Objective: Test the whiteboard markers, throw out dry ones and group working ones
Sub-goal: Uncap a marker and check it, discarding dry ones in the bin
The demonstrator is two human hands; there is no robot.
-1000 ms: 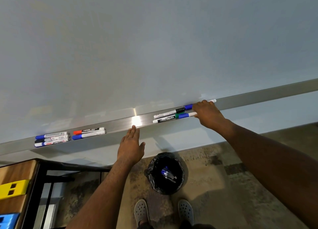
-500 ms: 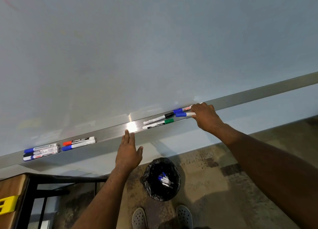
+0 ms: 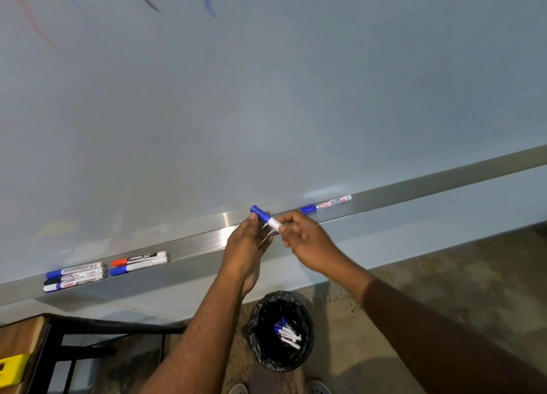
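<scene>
Five tested markers (image 3: 75, 276) lie grouped at the tray's (image 3: 444, 183) left end. At mid-tray the left hand (image 3: 247, 242) pinches the blue cap of the blue marker (image 3: 266, 217), while the right hand (image 3: 305, 239) grips its white barrel. Pull the cap straight off, keep it in the left hand. Another blue marker (image 3: 325, 204) waits just right. Dry ones belong in the bin (image 3: 260, 343) below.

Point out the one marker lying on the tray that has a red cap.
The red-capped marker lies in the pair left of the hands, behind a blue-capped marker. Every other cap on the metal tray is blue or black.
</scene>
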